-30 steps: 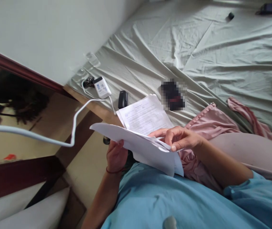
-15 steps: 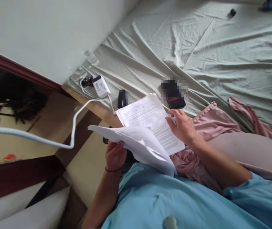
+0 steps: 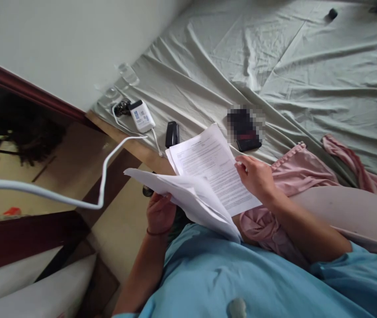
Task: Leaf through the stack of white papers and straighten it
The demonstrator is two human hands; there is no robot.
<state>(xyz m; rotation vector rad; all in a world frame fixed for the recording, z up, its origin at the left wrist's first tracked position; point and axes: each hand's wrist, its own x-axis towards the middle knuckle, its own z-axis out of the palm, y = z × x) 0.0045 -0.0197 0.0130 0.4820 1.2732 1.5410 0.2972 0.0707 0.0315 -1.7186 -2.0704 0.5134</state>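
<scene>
My left hand [image 3: 161, 213] is closed on a sheaf of white papers [image 3: 191, 196], thumb on top, the sheets tilted up and bent over toward my lap. Beyond it lie more printed sheets [image 3: 208, 161], showing lines of dark text and fanned a little at the left edge. My right hand [image 3: 255, 176] pinches the right edge of these printed sheets between thumb and curled fingers. A black stapler-like object [image 3: 172, 134] rests just past the top left corner of the sheets. A dark phone-like object [image 3: 248, 144], partly blurred out, lies beyond my right hand.
A white boxy device [image 3: 142, 117] with a cable sits at the bed's left edge, near a clear container [image 3: 129, 74]. A white cable [image 3: 102, 176] crosses the left side in the air. Pink cloth [image 3: 303, 170] lies at right on the greenish sheet [image 3: 274, 57].
My right hand has gone from loosely spread fingers over the page to a pinch at its right edge. My left hand keeps its hold on the papers. The view has shifted slightly.
</scene>
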